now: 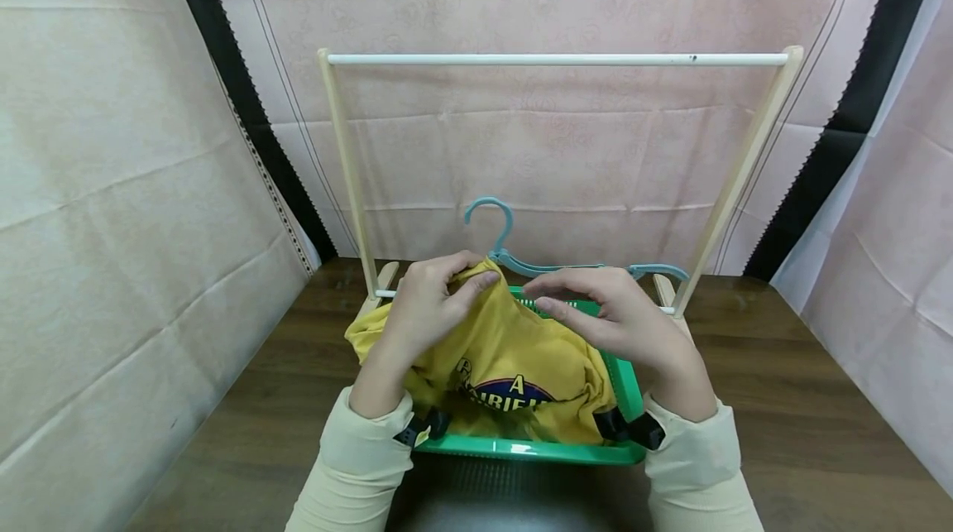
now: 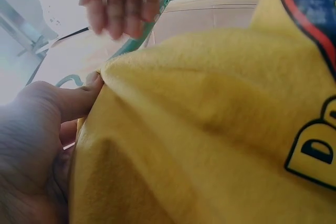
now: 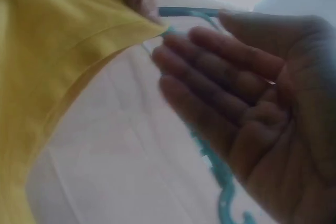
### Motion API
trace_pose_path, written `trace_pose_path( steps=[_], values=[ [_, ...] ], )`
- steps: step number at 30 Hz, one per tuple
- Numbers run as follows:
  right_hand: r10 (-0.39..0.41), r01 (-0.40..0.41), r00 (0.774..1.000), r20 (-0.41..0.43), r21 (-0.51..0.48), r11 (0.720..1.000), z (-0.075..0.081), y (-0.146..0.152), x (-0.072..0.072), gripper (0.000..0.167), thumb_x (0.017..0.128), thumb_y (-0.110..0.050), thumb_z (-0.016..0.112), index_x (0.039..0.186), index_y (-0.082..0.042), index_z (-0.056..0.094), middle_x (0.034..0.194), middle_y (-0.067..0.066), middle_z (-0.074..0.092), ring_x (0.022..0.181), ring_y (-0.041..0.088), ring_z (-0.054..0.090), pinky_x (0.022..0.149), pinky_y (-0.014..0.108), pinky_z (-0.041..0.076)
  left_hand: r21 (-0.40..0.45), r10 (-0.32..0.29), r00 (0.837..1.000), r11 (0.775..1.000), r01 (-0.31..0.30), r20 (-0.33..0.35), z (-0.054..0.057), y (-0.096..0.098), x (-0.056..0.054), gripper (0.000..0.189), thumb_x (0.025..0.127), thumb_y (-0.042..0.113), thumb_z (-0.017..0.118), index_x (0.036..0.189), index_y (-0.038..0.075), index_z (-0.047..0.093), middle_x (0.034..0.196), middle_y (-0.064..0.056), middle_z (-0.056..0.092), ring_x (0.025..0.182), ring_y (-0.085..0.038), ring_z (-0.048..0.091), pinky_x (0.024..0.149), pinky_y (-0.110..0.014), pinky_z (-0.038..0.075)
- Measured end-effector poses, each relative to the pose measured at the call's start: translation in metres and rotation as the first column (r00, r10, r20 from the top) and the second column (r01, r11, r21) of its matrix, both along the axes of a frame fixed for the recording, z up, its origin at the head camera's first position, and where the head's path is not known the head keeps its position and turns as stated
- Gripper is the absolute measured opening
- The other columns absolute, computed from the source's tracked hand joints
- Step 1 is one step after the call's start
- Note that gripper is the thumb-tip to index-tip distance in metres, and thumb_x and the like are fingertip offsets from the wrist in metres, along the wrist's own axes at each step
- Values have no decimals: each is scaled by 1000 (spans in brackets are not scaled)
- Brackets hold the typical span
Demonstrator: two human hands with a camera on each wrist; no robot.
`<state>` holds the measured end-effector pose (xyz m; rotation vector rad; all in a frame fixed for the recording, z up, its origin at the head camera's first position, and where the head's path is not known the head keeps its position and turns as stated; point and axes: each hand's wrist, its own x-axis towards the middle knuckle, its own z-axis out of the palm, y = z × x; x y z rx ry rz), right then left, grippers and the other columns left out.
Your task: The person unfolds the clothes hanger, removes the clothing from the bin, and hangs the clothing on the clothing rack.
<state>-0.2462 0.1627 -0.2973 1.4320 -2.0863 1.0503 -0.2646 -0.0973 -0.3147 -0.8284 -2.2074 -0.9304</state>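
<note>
A yellow garment [image 1: 551,342] with a dark blue printed badge lies bunched in a green basket [image 1: 514,448], with part of it draped over the left side. My left hand [image 1: 426,304] pinches a raised edge of the cloth between thumb and fingers; the left wrist view shows the thumb [image 2: 79,100] at the peak of the fold. To the right, my right hand [image 1: 621,313] hovers over the basket. Its fingers [image 3: 220,72] are nearly straight with nothing between them. Just beyond the hands is a light blue hanger [image 1: 543,270], hook upward, its left part hidden behind the garment.
A rack with a white top bar [image 1: 551,59] and cream posts [image 1: 346,176] stands behind the basket on a dark wooden table [image 1: 789,400]. Pale cloth walls [image 1: 141,184] close off the back and both sides.
</note>
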Motion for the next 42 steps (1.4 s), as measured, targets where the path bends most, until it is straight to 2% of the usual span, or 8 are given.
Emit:
trace_pose_path(
  steps=[5,14,18,20,23,32,38,42],
  values=[
    [-40,23,990,134,126,992,-6,-7,-5,28,98,-12,67,127,-9,68,122,1,70,112,15,67,93,35,54,10,-20,1000,1000,20,-7,3,-2,2,16,98,35,67,99,21,75,91,11,72,72,-4,59,63,-27,48],
    [-52,-10,970,239,251,968,-13,-16,-7,31,101,-27,64,130,-15,65,121,-6,69,108,9,67,91,37,55,39,-58,998,998,58,-20,8,-5,7,15,99,31,67,102,19,76,93,11,73,71,-3,60,61,-26,49],
    [-43,-37,961,273,281,959,-14,-17,-7,20,100,-29,66,117,-17,67,97,-11,71,83,7,67,73,30,56,52,-55,998,997,57,-28,9,-7,8,15,98,30,69,101,18,76,92,9,73,69,-4,59,59,-26,48],
    [-56,-36,956,288,306,951,-15,-16,-6,12,99,-31,68,101,-20,65,78,-13,60,64,6,56,60,25,48,57,-42,998,997,45,-42,10,-10,8,15,97,29,70,101,17,77,91,7,73,67,-4,58,57,-26,47],
    [-82,-29,948,307,341,940,-14,-15,-5,21,96,-35,71,84,-23,57,64,-10,39,52,5,37,51,21,34,76,-36,998,996,40,-53,12,-17,7,14,96,27,71,100,15,77,91,6,74,67,-5,58,57,-26,47],
    [-51,-37,951,305,276,960,-12,9,-6,34,94,-31,73,67,-24,53,62,-14,30,53,1,31,49,21,30,142,-8,1000,990,11,-26,16,-40,5,14,95,25,72,103,16,80,100,5,76,83,-7,68,69,-27,53],
    [-56,-18,953,298,242,970,-11,32,-2,26,92,-23,76,73,-27,59,65,-16,40,56,2,35,49,21,33,174,54,998,984,-48,-33,17,-61,4,14,92,21,76,104,16,81,100,5,76,83,-8,70,70,-21,52],
    [-59,17,974,219,191,981,-8,44,0,21,90,-13,78,83,-29,67,70,-16,55,56,3,41,47,20,36,176,48,998,983,-43,-28,17,-68,4,15,92,20,76,106,16,81,101,5,76,89,-10,71,76,-19,52]
  ],
)
